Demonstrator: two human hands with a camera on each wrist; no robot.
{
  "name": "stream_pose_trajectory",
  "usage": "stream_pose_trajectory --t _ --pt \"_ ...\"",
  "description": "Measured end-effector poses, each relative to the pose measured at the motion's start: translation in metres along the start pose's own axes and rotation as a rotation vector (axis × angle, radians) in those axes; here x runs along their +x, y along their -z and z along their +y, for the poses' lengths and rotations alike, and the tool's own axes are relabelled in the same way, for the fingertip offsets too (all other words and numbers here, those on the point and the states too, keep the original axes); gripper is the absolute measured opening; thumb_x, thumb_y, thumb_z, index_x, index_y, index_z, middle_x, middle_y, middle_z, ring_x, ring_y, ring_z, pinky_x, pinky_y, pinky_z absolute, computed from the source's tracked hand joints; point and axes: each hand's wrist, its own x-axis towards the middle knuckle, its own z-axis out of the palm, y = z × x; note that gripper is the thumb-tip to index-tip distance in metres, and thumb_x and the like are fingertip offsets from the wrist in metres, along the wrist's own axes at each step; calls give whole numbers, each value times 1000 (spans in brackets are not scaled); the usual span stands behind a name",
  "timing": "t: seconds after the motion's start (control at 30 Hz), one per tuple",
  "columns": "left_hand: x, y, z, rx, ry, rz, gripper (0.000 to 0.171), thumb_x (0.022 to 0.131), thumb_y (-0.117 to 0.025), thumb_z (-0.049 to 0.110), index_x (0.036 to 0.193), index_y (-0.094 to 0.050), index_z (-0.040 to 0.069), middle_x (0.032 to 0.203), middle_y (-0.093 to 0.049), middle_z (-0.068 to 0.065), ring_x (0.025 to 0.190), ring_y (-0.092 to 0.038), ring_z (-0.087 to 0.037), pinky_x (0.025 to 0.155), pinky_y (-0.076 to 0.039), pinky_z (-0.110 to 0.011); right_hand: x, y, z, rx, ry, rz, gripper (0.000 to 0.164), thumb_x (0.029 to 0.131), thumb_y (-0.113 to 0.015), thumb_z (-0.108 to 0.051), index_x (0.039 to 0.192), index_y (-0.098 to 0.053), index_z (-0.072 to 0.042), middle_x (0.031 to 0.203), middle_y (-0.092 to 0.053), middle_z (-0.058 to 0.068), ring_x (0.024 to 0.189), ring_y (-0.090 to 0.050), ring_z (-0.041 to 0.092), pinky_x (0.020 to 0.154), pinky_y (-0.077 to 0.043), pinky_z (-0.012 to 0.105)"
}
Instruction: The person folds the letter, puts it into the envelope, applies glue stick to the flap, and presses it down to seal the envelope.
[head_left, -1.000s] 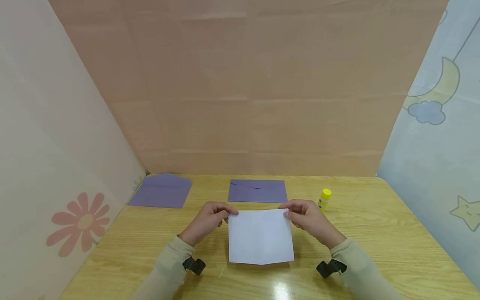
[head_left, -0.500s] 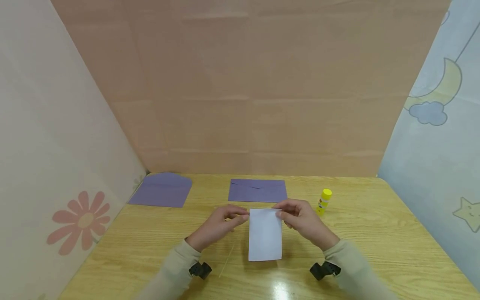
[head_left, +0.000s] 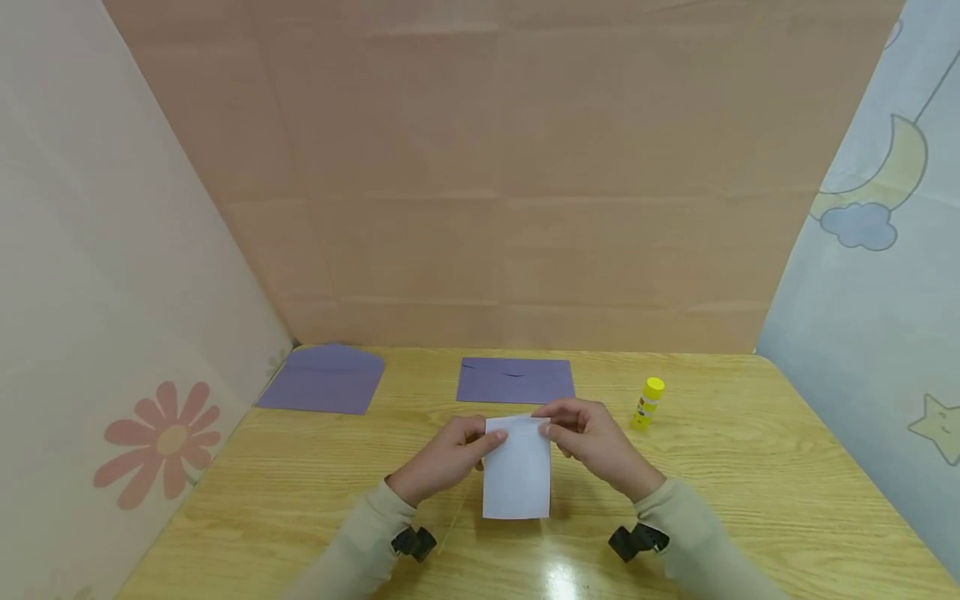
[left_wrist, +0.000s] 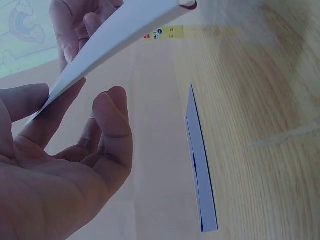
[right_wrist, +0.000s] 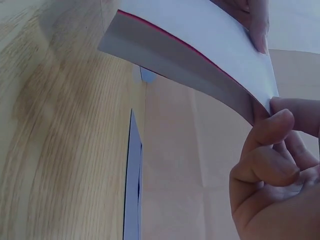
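Above the table [head_left: 750, 467], left hand [head_left: 444, 457] and right hand [head_left: 596, 443] pinch the folded white card [head_left: 517, 483], likely light, bendy, best held by edges.

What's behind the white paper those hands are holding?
Fingers of the left hand show behind the white paper in the left wrist view. From the head view, whatever patch of wooden table it covers can't be seen.
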Motion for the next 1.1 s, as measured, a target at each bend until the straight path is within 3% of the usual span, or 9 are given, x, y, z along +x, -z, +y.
stream_pose_trajectory --t 0.27,0.53,0.77,1.03,1.1 --pt "-1 -1 0 10 16 4 31 106 -51 25 105 -70 2 102 -65 -8 84 -55 -16 73 -50 -41 -1 0 -1 -64 3 44 24 96 -68 -16 114 -68 -1 98 -67 15 65 -52 12 58 -47 29" --pt "1 -5 -4 28 18 -34 33 106 -51 26 90 -66 1 84 -58 -3 70 -46 -14 67 -48 -36 1 -5 -12 -304 41 166 15 89 -76 -19 104 -73 -17 101 -68 3 76 -48 19 56 -40 27" --pt "4 -14 -4 31 -23 -85 41 106 -50 30 77 -56 2 64 -40 2 52 -33 -8 54 -35 -24 5 -19 -22 -362 126 60 11 89 -77 -26 101 -75 -25 98 -65 -5 81 -47 19 61 -40 28" --pt "7 -20 -4 98 -75 -106 35 107 -48 24 81 -59 5 68 -36 3 55 -32 -7 66 -37 -24 8 -28 -24 -361 186 -37 3 94 -71 -31 94 -74 -30 91 -65 -12 77 -50 15 63 -42 29" --pt "6 -21 -4 97 -77 -98 35 107 -48 26 82 -60 4 73 -42 3 61 -39 -5 66 -39 -23 8 -29 -23 -360 191 -38 5 95 -70 -29 92 -73 -29 90 -65 -12 77 -51 14 66 -42 30"
